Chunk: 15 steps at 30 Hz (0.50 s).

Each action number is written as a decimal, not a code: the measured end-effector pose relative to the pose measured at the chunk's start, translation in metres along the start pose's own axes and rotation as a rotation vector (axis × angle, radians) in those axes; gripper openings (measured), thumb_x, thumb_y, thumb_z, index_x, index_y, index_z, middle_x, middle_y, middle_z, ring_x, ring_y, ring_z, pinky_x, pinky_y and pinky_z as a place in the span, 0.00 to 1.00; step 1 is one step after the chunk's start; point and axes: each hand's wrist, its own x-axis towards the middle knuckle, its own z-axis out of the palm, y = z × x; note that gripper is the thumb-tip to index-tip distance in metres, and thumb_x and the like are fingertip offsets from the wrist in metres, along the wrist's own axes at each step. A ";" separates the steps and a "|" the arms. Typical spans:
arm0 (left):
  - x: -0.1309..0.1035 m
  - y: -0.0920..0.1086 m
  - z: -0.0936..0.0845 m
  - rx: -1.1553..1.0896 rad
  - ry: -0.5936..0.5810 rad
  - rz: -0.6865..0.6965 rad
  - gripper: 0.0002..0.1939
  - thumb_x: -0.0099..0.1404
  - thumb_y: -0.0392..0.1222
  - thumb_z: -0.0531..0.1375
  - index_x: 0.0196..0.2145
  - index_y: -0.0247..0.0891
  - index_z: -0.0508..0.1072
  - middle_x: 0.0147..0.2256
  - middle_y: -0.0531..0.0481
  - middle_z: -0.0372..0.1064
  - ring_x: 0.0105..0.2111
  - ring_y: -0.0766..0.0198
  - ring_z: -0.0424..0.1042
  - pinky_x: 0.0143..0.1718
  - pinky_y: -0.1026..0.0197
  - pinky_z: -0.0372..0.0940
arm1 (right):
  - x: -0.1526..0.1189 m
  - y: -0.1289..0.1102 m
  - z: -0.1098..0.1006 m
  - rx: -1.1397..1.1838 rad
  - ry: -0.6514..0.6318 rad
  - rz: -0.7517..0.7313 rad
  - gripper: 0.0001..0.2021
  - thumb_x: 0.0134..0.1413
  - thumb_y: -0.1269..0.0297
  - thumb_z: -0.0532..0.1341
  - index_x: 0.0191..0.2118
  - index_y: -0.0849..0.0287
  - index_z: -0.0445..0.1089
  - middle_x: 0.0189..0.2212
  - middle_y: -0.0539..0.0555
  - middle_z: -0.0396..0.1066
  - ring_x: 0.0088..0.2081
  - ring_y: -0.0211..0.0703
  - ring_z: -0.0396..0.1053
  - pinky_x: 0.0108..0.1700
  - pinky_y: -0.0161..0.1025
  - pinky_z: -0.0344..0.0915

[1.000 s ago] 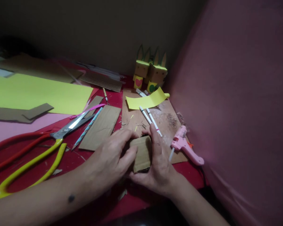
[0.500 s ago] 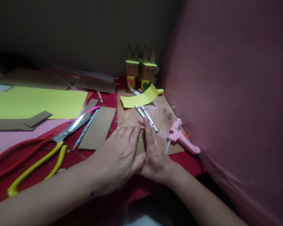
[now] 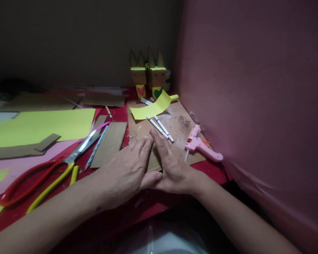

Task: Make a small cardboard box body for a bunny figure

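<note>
I see left hand (image 3: 125, 169) and right hand (image 3: 175, 169), grip of both closed around cardboard piece (image 3: 154, 162). Scissors (image 3: 74, 155) lie left, glue gun (image 3: 197, 143) lies right.

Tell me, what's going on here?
A person's left-hand grip and right-hand grip are cupped about a small brown cardboard piece, mostly hidden between them, so its full shape can't be seen. A pink pistol-shaped glue gun lies to the right, and big metal scissors with red and yellow handles lie to the left. Two boxy brown cardboard figures with pointed ears stand at the back.
</note>
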 end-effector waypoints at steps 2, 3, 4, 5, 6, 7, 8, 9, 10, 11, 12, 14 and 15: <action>-0.001 0.000 0.001 0.035 0.002 0.017 0.41 0.70 0.55 0.53 0.66 0.17 0.51 0.64 0.18 0.56 0.64 0.36 0.59 0.62 0.38 0.60 | -0.002 0.001 -0.008 0.019 -0.073 0.021 0.57 0.55 0.55 0.67 0.73 0.57 0.21 0.71 0.72 0.45 0.73 0.59 0.46 0.68 0.62 0.55; -0.002 0.000 0.001 0.055 0.013 0.028 0.40 0.70 0.55 0.53 0.66 0.17 0.50 0.63 0.18 0.57 0.63 0.36 0.61 0.61 0.38 0.61 | -0.003 0.001 -0.011 0.026 -0.110 0.043 0.56 0.56 0.56 0.67 0.73 0.58 0.23 0.72 0.72 0.45 0.73 0.58 0.45 0.68 0.61 0.55; -0.002 0.000 0.002 0.076 0.033 0.037 0.39 0.71 0.54 0.52 0.67 0.19 0.50 0.62 0.19 0.59 0.62 0.36 0.62 0.60 0.38 0.62 | -0.004 0.002 -0.013 0.031 -0.133 0.066 0.55 0.56 0.59 0.67 0.73 0.59 0.24 0.71 0.72 0.45 0.73 0.58 0.45 0.68 0.60 0.55; -0.003 0.000 0.002 0.095 0.056 0.043 0.38 0.71 0.54 0.52 0.67 0.21 0.50 0.62 0.20 0.60 0.61 0.37 0.64 0.58 0.39 0.64 | -0.006 0.003 -0.014 0.035 -0.146 0.088 0.53 0.57 0.61 0.66 0.73 0.60 0.26 0.71 0.72 0.47 0.73 0.57 0.46 0.69 0.59 0.54; -0.003 -0.001 0.002 0.109 0.073 0.048 0.38 0.71 0.55 0.53 0.67 0.23 0.50 0.61 0.22 0.62 0.60 0.37 0.65 0.57 0.40 0.64 | -0.007 0.004 -0.015 0.037 -0.150 0.105 0.52 0.57 0.64 0.66 0.73 0.61 0.27 0.70 0.72 0.49 0.72 0.56 0.47 0.69 0.58 0.54; -0.003 -0.002 0.002 0.116 0.075 0.053 0.39 0.71 0.56 0.53 0.67 0.24 0.50 0.60 0.23 0.63 0.60 0.37 0.65 0.57 0.41 0.65 | -0.008 0.005 -0.015 0.040 -0.142 0.113 0.51 0.57 0.67 0.66 0.73 0.62 0.28 0.70 0.72 0.50 0.72 0.55 0.48 0.70 0.57 0.54; -0.003 -0.003 0.002 0.115 0.066 0.060 0.40 0.71 0.58 0.54 0.67 0.24 0.50 0.59 0.23 0.63 0.59 0.37 0.66 0.56 0.41 0.65 | -0.009 0.005 -0.014 0.044 -0.129 0.117 0.51 0.56 0.68 0.65 0.73 0.61 0.28 0.70 0.72 0.51 0.72 0.55 0.49 0.70 0.57 0.53; -0.004 -0.004 0.002 0.109 0.048 0.068 0.43 0.70 0.60 0.55 0.67 0.24 0.49 0.59 0.21 0.63 0.59 0.36 0.65 0.56 0.41 0.65 | -0.009 0.006 -0.013 0.052 -0.122 0.121 0.52 0.56 0.69 0.66 0.73 0.60 0.27 0.70 0.71 0.51 0.72 0.54 0.49 0.70 0.57 0.54; -0.004 -0.005 0.001 0.100 0.028 0.081 0.46 0.69 0.63 0.55 0.68 0.22 0.47 0.59 0.20 0.62 0.59 0.35 0.65 0.56 0.41 0.66 | -0.010 0.006 -0.012 0.061 -0.120 0.124 0.52 0.56 0.69 0.66 0.73 0.60 0.27 0.70 0.71 0.51 0.72 0.54 0.50 0.69 0.58 0.54; -0.005 -0.005 0.001 0.091 0.011 0.093 0.50 0.67 0.65 0.56 0.68 0.21 0.45 0.60 0.18 0.61 0.59 0.34 0.65 0.55 0.41 0.66 | -0.010 0.006 -0.011 0.069 -0.118 0.127 0.52 0.56 0.68 0.66 0.73 0.59 0.27 0.69 0.71 0.52 0.71 0.55 0.50 0.69 0.58 0.55; -0.005 -0.006 0.000 0.085 0.000 0.101 0.52 0.66 0.67 0.56 0.69 0.21 0.43 0.60 0.18 0.60 0.59 0.34 0.65 0.55 0.40 0.67 | -0.009 0.006 -0.011 0.075 -0.117 0.127 0.53 0.56 0.67 0.67 0.73 0.59 0.26 0.69 0.72 0.53 0.71 0.55 0.52 0.69 0.59 0.55; -0.006 -0.005 0.000 0.087 0.014 0.107 0.53 0.66 0.67 0.56 0.70 0.23 0.40 0.61 0.19 0.59 0.58 0.34 0.66 0.54 0.40 0.67 | -0.008 0.006 -0.011 0.077 -0.117 0.126 0.53 0.56 0.66 0.67 0.73 0.59 0.26 0.68 0.72 0.56 0.70 0.56 0.54 0.68 0.59 0.56; -0.006 -0.004 0.000 0.090 0.028 0.109 0.52 0.67 0.65 0.56 0.70 0.24 0.40 0.61 0.20 0.59 0.58 0.35 0.66 0.54 0.41 0.67 | -0.008 0.006 -0.010 0.072 -0.116 0.121 0.53 0.56 0.66 0.67 0.73 0.59 0.26 0.67 0.72 0.56 0.70 0.56 0.55 0.68 0.59 0.56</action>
